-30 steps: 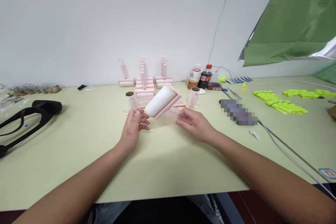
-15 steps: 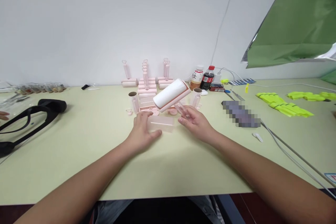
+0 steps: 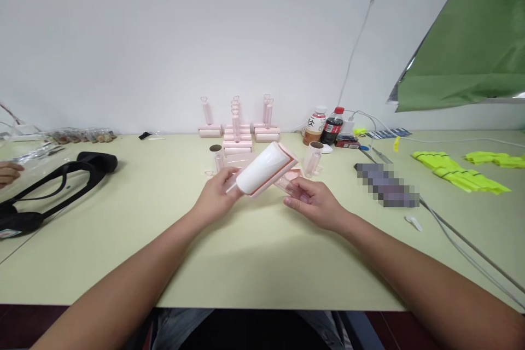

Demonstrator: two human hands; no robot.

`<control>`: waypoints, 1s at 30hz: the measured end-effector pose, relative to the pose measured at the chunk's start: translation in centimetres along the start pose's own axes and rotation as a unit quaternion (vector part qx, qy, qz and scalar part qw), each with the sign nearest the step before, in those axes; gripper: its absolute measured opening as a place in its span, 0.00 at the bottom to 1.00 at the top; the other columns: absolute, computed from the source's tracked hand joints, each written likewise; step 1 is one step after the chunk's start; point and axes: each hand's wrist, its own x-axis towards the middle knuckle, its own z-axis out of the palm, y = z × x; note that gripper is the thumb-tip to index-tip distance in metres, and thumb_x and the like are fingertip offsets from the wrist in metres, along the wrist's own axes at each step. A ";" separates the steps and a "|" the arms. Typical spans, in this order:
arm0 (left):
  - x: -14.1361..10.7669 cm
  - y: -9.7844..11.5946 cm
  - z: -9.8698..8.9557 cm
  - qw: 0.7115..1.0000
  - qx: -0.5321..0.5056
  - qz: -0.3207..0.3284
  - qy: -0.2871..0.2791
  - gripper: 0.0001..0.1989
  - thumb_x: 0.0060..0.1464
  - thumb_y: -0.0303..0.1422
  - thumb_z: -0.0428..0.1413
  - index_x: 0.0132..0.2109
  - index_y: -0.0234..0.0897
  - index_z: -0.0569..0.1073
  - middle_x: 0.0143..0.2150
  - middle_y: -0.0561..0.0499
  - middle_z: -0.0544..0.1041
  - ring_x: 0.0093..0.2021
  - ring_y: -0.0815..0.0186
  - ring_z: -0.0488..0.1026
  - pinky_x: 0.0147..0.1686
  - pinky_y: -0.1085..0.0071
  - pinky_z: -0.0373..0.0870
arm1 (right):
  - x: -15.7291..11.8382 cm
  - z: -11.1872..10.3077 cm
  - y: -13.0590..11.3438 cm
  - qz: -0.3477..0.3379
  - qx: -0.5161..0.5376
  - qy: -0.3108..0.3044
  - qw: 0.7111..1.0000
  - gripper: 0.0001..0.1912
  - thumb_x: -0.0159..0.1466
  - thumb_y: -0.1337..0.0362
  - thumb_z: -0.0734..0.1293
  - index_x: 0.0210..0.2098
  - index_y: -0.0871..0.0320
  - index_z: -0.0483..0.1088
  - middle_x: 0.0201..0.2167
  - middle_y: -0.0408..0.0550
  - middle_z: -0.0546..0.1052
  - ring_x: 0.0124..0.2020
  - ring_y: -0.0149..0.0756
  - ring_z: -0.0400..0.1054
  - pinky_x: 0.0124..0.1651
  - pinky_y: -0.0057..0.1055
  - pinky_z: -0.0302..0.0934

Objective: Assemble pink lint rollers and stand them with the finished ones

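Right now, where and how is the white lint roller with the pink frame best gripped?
The roller is probably best taken by its slim, clear pink handle, from the right: it slants out from the wide white roll toward the right hand, which holds it.

The pale-green table (image 3: pixel 262 262) carries bottles (image 3: pixel 324 127), neon bands (image 3: pixel 459 170) and, apparently, lint rollers (image 3: pixel 238 135).

Lint roller (image 3: pixel 264 170): white sheet roll, pink frame, clear pinkish handle gripped in right hand (image 3: pixel 315 203); held slanted between hands, end nearer left hand (image 3: pixel 217 195) lower. Translucent piece (image 3: pixel 231 184): in left hand, partly hidden behind roll. Assembled rollers (image 3: pixel 237 134): pink, handles upright, grouped beyond both hands.
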 end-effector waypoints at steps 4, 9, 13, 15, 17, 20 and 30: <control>0.5 0.6 -0.5 0.957 -0.268 -0.067 0.085 0.23 0.51 0.46 0.57 0.51 0.39 0.68 0.47 0.45 0.75 0.38 0.62 0.74 0.34 0.68 0.68 | -0.2 0.1 -0.3 0.010 -0.036 -0.054 0.998 0.11 0.61 0.54 0.67 0.34 0.56 0.67 0.22 0.40 0.66 0.24 0.30 0.58 0.28 0.27 0.52; 0.1 0.5 0.0 0.947 -0.302 0.013 0.108 0.24 0.49 0.43 0.60 0.51 0.40 0.67 0.50 0.45 0.73 0.44 0.60 0.72 0.39 0.67 0.69 | -0.1 0.3 -0.4 0.038 -0.040 -0.042 0.998 0.13 0.62 0.52 0.65 0.34 0.56 0.67 0.21 0.39 0.66 0.24 0.31 0.58 0.28 0.27 0.52; -0.2 0.1 0.2 0.952 -0.285 0.050 0.104 0.22 0.50 0.41 0.60 0.51 0.40 0.68 0.48 0.47 0.73 0.48 0.59 0.71 0.43 0.67 0.68 | 0.0 0.2 -0.4 0.059 -0.045 -0.046 0.996 0.13 0.62 0.52 0.65 0.33 0.56 0.68 0.20 0.38 0.63 0.23 0.30 0.56 0.27 0.27 0.51; -0.1 0.0 0.2 0.953 -0.275 0.064 0.111 0.22 0.50 0.41 0.61 0.50 0.40 0.68 0.48 0.47 0.72 0.48 0.59 0.70 0.43 0.66 0.68 | 0.0 0.2 -0.4 0.065 -0.042 -0.055 0.995 0.14 0.62 0.52 0.65 0.33 0.57 0.68 0.20 0.38 0.62 0.23 0.30 0.55 0.27 0.27 0.50; 0.0 -0.1 0.2 0.953 -0.266 0.085 0.113 0.22 0.49 0.41 0.62 0.50 0.39 0.68 0.47 0.47 0.72 0.47 0.59 0.70 0.43 0.66 0.68 | 0.0 0.3 -0.5 0.066 -0.038 -0.063 0.995 0.14 0.62 0.51 0.65 0.33 0.57 0.69 0.20 0.38 0.62 0.23 0.30 0.55 0.27 0.26 0.50; 0.1 -0.3 0.2 0.954 -0.255 0.121 0.104 0.22 0.49 0.40 0.62 0.50 0.40 0.68 0.45 0.48 0.72 0.46 0.61 0.70 0.44 0.66 0.67 | 0.0 0.4 -0.4 0.069 -0.038 -0.069 0.995 0.15 0.62 0.51 0.65 0.33 0.58 0.69 0.21 0.39 0.63 0.24 0.30 0.55 0.28 0.26 0.50; -0.2 -0.6 0.5 0.964 -0.220 0.133 0.071 0.23 0.51 0.40 0.60 0.52 0.39 0.65 0.47 0.46 0.70 0.46 0.60 0.68 0.46 0.63 0.66 | -0.1 0.8 -0.3 0.085 -0.038 -0.075 0.993 0.14 0.62 0.52 0.65 0.33 0.57 0.69 0.20 0.37 0.61 0.23 0.29 0.56 0.28 0.26 0.49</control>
